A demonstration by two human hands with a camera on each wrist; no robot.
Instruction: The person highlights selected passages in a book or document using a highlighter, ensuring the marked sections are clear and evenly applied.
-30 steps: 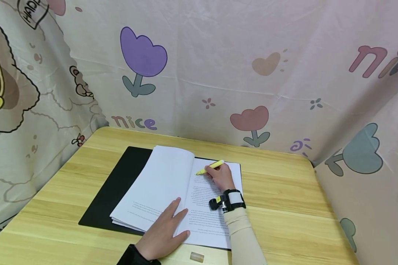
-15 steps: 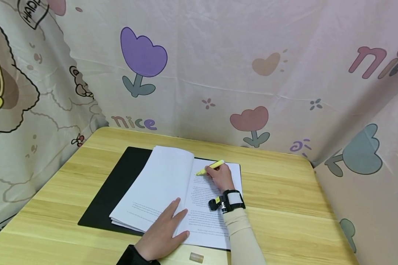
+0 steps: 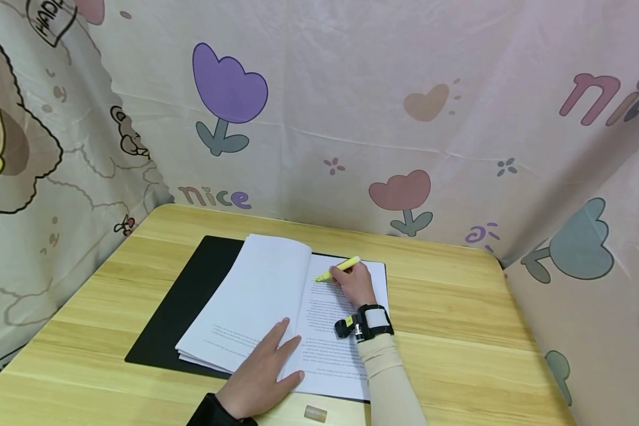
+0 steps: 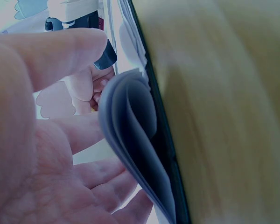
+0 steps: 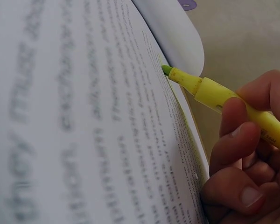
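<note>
My right hand (image 3: 355, 284) pinches a yellow highlighter (image 5: 214, 95) between thumb and fingers. In the right wrist view its green tip is at the printed page (image 5: 98, 116), by a yellow-green streak along the upper lines of text; whether it touches the paper I cannot tell. My left hand (image 3: 261, 378) rests with spread fingers over the fold of the opened stack of sheets (image 3: 266, 266). The left wrist view shows the curled edges of the turned pages (image 4: 130, 121) against that hand's fingers. Under the sheets lies a black folder (image 3: 176, 307).
A wooden table (image 3: 447, 331) bears the folder. Near its front edge, below the pages, sits a small greyish-brown rectangular piece (image 3: 315, 413). Patterned curtains (image 3: 319, 106) hang behind the table and at both sides.
</note>
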